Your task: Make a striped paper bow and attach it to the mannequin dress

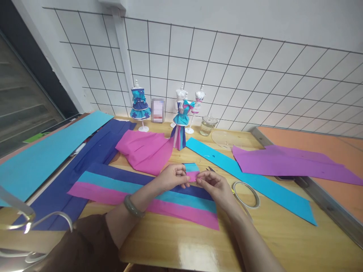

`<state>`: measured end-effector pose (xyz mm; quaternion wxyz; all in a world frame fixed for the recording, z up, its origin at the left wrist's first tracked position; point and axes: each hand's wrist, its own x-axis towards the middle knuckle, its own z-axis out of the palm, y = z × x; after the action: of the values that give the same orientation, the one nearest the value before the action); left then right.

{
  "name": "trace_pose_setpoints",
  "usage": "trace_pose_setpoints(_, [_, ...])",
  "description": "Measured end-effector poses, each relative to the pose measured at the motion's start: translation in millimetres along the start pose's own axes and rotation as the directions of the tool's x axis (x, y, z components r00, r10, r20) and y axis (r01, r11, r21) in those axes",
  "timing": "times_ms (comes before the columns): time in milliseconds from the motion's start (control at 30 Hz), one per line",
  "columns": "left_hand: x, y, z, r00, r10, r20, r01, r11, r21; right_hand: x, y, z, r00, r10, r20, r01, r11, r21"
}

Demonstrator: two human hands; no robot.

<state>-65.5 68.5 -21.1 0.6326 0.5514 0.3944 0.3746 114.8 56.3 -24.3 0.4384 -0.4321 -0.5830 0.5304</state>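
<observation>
Between my two hands is a small striped paper piece [192, 172], blue-green at the top and pink below. My left hand [173, 176] pinches its left edge, while the fingers of my right hand [211, 184] close on its lower right corner. Under my hands and forearms lies a long strip [181, 209] banded in dark blue, light blue and pink. Close beyond my right hand, dark scissor tips [210, 169] show, with the rest hidden. A roll of tape [255, 194] rests right of my right hand.
Small mannequins in paper dresses [140, 104] stand at the back beside a phone [158, 110] and a glass of liquid [208, 125]. Pink paper [144, 149], a blue strip [272, 189], purple paper [295, 162] and dark blue paper [93, 151] spread over the wooden table [181, 245].
</observation>
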Motion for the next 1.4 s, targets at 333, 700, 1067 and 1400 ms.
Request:
trace_pose_setpoints(333, [1, -2, 1.3, 0.999, 0.021, -0.040, -0.026, 0.993, -0.118, 0, -5, 1, 0.991, -0.028, -0.129, 0.022, 0.999, -0.045])
trace_pose_setpoints(700, [0, -3, 7.8, 0.986, 0.136, -0.100, -0.145, 0.986, -0.088, 0, 1, -1, 0.990, -0.069, -0.126, 0.050, 0.988, -0.145])
trace_pose_setpoints(1067, [-2, -6, 9.2, 0.963, 0.215, -0.163, -0.191, 0.970, 0.147, 0, 4, -5, 0.944, -0.319, -0.087, 0.259, 0.876, -0.406])
trace_pose_setpoints(1400, [-4, -6, 8.3, 0.943, 0.263, -0.203, -0.198, 0.935, 0.292, 0, 2, -4, 0.925, -0.376, -0.047, 0.319, 0.841, -0.437])
